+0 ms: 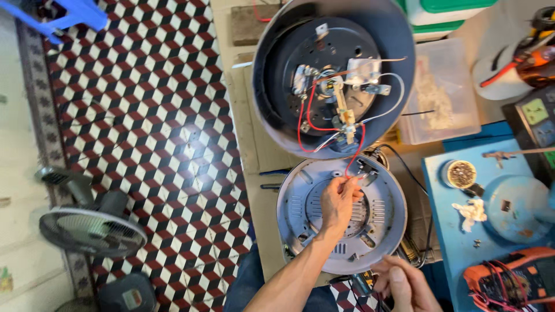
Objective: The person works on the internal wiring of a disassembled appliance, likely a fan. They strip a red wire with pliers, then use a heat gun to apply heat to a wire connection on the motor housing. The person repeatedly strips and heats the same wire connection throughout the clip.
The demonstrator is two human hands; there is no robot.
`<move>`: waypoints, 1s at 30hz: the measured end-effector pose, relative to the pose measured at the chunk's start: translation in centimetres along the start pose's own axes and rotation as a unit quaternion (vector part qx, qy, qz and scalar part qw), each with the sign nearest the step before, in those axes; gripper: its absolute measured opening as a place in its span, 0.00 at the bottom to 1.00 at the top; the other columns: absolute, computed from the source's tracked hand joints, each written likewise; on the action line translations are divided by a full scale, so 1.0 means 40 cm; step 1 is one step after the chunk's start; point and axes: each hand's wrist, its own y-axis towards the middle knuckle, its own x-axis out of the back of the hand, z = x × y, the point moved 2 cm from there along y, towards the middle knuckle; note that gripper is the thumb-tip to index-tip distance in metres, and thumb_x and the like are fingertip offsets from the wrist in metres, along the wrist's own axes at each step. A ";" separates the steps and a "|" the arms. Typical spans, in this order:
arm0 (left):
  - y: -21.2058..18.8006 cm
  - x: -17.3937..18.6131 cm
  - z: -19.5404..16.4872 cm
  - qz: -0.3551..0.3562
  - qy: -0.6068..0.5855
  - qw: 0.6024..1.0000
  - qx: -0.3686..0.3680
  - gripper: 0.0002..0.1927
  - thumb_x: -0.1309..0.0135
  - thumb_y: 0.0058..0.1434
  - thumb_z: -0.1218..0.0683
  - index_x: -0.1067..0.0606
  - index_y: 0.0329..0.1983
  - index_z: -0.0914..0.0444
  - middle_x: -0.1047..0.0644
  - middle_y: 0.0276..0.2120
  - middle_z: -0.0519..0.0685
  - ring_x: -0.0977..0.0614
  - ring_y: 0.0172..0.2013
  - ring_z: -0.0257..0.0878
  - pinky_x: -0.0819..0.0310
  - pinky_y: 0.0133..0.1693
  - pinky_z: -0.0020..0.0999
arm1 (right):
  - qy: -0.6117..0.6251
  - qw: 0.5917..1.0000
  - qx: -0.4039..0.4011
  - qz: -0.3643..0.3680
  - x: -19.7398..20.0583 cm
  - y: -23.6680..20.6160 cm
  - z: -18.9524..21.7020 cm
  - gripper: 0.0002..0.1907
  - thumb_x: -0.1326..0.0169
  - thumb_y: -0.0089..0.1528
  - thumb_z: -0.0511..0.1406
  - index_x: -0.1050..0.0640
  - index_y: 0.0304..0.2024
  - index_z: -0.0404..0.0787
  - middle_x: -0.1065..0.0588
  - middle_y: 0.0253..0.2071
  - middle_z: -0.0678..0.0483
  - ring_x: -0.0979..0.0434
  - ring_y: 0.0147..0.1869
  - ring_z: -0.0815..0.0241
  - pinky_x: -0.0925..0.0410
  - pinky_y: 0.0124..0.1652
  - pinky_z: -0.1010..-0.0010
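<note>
Setting: tiled floor (150,115) in a red, black and white cube pattern; wooden worktop (257,150) at centre, blue bench (457,231) beside its right edge.

Cooker body (332,75): upturned at the worktop's far end, underside wiring exposed.

Base plate (341,214): grey, round, at the near edge, just below the body.

Red wire (358,153): runs from the body down to the plate.

Left hand (338,202): over the plate, fingertips pinched on the red wire.

Right hand (407,283): at the near edge, fingers curled; whether it grips anything cannot be told.

Fan (92,231): on the floor, left.

Plastic box (442,92): clear, far right.
</note>
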 end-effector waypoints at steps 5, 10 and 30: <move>-0.012 -0.008 0.004 0.006 0.004 1.000 0.005 0.15 0.45 0.68 0.50 0.22 0.43 0.68 0.19 0.29 0.50 0.18 0.29 0.34 0.24 0.33 0.26 | 0.038 0.945 -0.321 0.037 -0.174 -0.157 -0.175 0.14 0.53 0.68 0.34 0.22 0.48 0.29 0.20 0.32 0.42 0.26 0.25 0.61 0.32 0.28 0.70; -0.007 -0.006 0.047 0.015 -0.027 0.999 -0.013 0.15 0.44 0.68 0.51 0.23 0.44 0.70 0.19 0.30 0.49 0.17 0.29 0.35 0.20 0.35 0.27 | 0.190 0.860 -0.455 0.135 -0.533 -0.192 -0.084 0.12 0.51 0.67 0.34 0.23 0.46 0.30 0.21 0.31 0.43 0.27 0.26 0.60 0.32 0.30 0.69; -0.043 0.010 0.011 0.010 -0.074 0.996 0.040 0.16 0.43 0.72 0.51 0.22 0.46 0.71 0.21 0.32 0.49 0.19 0.30 0.32 0.24 0.34 0.27 | 0.256 0.885 -0.340 -0.189 -0.911 0.071 0.007 0.12 0.44 0.65 0.36 0.26 0.35 0.32 0.27 0.29 0.49 0.28 0.32 0.55 0.35 0.37 0.65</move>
